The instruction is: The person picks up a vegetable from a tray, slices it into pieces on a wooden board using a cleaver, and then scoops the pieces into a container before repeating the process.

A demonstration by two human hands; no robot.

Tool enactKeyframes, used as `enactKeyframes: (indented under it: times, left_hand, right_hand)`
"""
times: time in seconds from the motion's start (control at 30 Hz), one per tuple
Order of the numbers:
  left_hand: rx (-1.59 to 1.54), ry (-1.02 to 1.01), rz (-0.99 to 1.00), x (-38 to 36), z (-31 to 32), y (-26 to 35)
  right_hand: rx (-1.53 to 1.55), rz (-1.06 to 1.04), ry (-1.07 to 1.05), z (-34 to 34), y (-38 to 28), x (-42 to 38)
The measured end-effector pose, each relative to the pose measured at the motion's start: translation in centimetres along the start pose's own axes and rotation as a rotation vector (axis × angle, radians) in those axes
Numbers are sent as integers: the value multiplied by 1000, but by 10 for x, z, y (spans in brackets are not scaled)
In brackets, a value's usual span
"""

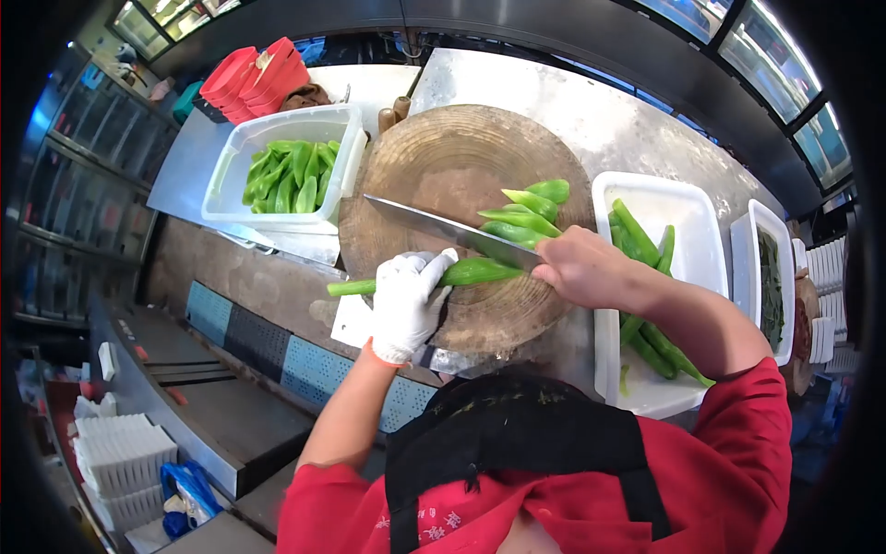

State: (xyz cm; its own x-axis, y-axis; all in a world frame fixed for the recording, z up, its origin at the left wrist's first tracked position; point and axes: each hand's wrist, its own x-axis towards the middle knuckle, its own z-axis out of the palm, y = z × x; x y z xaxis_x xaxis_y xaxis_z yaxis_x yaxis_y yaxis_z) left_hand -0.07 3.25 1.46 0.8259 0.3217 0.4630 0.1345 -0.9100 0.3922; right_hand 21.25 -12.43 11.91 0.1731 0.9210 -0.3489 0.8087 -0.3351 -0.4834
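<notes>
On the round wooden chopping block (434, 157) lies a long green stem vegetable (475, 270), and my left hand (406, 300), in a white glove, presses it down with its fingers closed round it. My bare right hand (583, 266) grips a large knife (443, 228) at the block's right side. The handle is hidden in my fist. The blade points to the upper left and lies between the held stem and several cut green pieces (531, 208). The stem's thin end sticks out to the left of my glove.
A clear tub (217, 189) of cut green pieces stands left of the block. At the right are a white tub (683, 277) with whole green stems and a narrower container (743, 268) of dark greens. Red baskets (268, 78) sit at the back left.
</notes>
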Motion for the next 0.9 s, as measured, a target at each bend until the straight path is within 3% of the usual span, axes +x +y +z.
enactKeyframes:
  times: [0.17,0.4,0.53,0.67,0.9]
  left_hand:
    - [-144,187,-13,-9,17,8]
    - [-159,145,8,-18,19,10]
    - [-138,176,32,-20,14,10]
    - [-78,121,-120,-27,-9,-8]
    - [-162,137,-78,-41,1,2]
  right_hand:
    - [65,-27,31,-14,-2,-17]
    - [-110,-228,-10,8,1,-2]
    - [-95,-181,-37,22,-14,17]
    - [-107,-121,-35,19,-14,9]
    - [-74,29,-180,-11,-44,-14]
